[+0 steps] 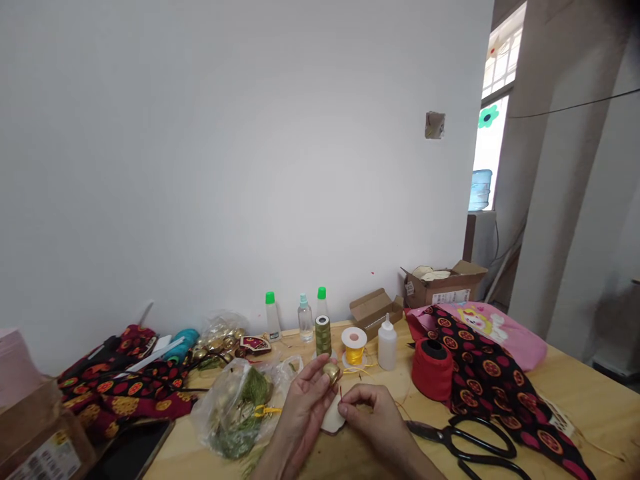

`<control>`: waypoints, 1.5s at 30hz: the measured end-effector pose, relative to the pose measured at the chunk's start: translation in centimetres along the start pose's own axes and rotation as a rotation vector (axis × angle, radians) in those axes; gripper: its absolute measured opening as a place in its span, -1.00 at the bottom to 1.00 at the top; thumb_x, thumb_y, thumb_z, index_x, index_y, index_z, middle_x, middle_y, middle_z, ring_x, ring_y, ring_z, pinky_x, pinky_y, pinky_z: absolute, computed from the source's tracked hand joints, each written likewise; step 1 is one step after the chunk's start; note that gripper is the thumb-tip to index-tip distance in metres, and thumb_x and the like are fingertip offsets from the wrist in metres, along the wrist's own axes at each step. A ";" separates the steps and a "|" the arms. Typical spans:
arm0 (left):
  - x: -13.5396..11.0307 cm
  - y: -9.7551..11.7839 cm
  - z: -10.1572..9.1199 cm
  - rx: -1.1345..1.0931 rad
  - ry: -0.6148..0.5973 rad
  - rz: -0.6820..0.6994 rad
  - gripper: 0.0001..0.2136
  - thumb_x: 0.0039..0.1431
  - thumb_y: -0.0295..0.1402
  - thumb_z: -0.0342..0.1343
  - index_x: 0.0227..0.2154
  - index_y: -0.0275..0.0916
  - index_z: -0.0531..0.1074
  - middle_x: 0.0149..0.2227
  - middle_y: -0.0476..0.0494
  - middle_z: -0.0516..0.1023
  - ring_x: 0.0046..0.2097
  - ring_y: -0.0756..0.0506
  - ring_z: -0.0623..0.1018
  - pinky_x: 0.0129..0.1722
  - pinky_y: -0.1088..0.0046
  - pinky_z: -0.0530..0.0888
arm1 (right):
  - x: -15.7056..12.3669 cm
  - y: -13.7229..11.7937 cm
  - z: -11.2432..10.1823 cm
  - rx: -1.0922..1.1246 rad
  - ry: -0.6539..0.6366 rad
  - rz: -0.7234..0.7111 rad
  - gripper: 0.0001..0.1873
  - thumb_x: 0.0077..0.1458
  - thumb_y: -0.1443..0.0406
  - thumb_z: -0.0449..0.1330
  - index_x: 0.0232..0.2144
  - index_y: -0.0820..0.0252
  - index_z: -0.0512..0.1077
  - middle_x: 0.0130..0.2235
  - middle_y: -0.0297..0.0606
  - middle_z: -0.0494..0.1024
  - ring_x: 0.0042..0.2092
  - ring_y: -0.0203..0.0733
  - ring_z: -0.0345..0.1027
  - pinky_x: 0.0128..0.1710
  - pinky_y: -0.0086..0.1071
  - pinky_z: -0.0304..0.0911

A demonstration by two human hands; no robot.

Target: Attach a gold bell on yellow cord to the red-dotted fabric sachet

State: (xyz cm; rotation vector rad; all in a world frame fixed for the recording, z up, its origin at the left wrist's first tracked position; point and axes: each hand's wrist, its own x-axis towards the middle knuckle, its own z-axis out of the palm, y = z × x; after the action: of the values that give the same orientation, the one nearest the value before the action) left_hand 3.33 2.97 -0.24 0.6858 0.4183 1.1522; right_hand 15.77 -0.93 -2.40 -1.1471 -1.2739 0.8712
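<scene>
A round golden bell (331, 373) is held between the thumb and fingers of my left hand (304, 403). Just to its right, my right hand (374, 415) pinches a thin red strand (341, 392) whose tip points up; whether it is thread or cord is too small to tell. Below both hands lies a flat cream-white piece (332, 421), partly covered by my fingers. Black-handled scissors (450, 437) lie on the table, right of my right hand. To the left of my left hand is a clear plastic bag (210, 407) with green tassels (255, 390) in it.
Behind my hands stand a green thread spool (323, 335), a yellow cord spool (354, 347) and a white squeeze bottle (387, 347). A red thread cone (432, 373) and patterned fabric (495, 373) are at right. Leftward are more bells (220, 343), a phone (135, 450) and a cardboard box (45, 433).
</scene>
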 end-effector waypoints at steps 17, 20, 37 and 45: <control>-0.4 -1.9 0.7 0.415 -0.174 -0.012 -0.65 -0.37 -0.61 0.28 -0.38 -0.27 0.50 -0.37 -0.18 0.54 -0.31 -0.07 0.49 -0.31 0.50 0.38 | -4.6 0.9 -4.2 0.062 0.206 0.058 -0.72 -0.28 0.10 0.25 -0.63 0.23 0.45 -0.56 -0.21 0.46 -0.48 -0.17 0.27 -0.45 -0.38 0.20; -0.7 -1.9 1.0 0.593 -0.212 0.044 -0.61 -0.36 -0.59 0.27 -0.33 -0.24 0.48 -0.37 -0.17 0.53 -0.30 -0.09 0.47 -0.32 0.48 0.36 | -5.1 0.9 -4.4 0.022 0.232 0.091 -0.72 -0.30 0.11 0.26 -0.63 0.24 0.45 -0.58 -0.21 0.46 -0.49 -0.17 0.28 -0.47 -0.39 0.21; -2.6 -1.1 3.2 1.243 -0.510 0.220 -0.73 -0.16 -0.47 0.14 -0.29 -0.21 0.43 -0.26 -0.12 0.51 -0.20 -0.10 0.44 -0.22 0.48 0.33 | -6.4 0.4 -4.6 0.028 0.444 0.018 -0.75 -0.26 0.15 0.26 -0.58 0.26 0.46 -0.51 -0.20 0.50 -0.44 -0.18 0.35 -0.43 -0.43 0.28; -2.8 -1.7 3.5 1.214 -0.590 0.185 -0.74 -0.21 -0.51 0.17 -0.34 -0.24 0.45 -0.34 -0.10 0.52 -0.29 -0.07 0.46 -0.26 0.53 0.34 | -7.6 0.1 -4.2 0.234 0.598 0.074 -0.68 -0.41 0.13 0.33 -0.62 0.27 0.45 -0.55 -0.22 0.49 -0.47 -0.18 0.37 -0.46 -0.44 0.30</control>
State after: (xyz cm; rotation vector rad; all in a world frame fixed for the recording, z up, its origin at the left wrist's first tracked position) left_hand 5.71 -1.03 1.05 2.0882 0.5300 0.7088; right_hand 18.93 -8.81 -4.16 -1.1534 -0.6274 0.6394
